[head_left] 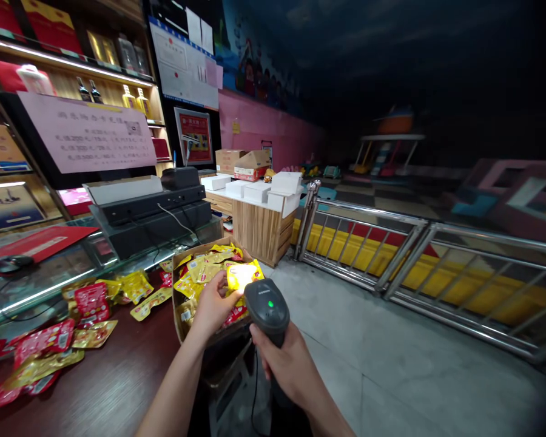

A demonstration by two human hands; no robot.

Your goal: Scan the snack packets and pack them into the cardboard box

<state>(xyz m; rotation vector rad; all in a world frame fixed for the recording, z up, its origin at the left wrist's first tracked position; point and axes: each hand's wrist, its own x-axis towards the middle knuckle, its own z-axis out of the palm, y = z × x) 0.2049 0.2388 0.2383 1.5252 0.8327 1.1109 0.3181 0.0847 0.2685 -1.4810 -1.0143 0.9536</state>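
Note:
My left hand (215, 305) pinches a yellow snack packet (242, 274) over a cardboard box (180, 315). Bright light from the scanner falls on the packet's face. In my right hand (286, 362) is a black barcode scanner (267, 306), held by its handle, with a green light lit on top. Its front end points at the packet, very near it. Yellow, gold and red snack packets (204, 271) fill the box. The scanner's cable (255, 388) hangs down below my right hand.
Several loose packets (92, 303) lie on the dark red tabletop (113, 370) to the left. Behind is a glass counter with a computer mouse (10, 263) and a black machine (157, 212). A metal railing (364, 243) crosses the right side. White boxes (257, 192) stand on a wooden counter (255, 227).

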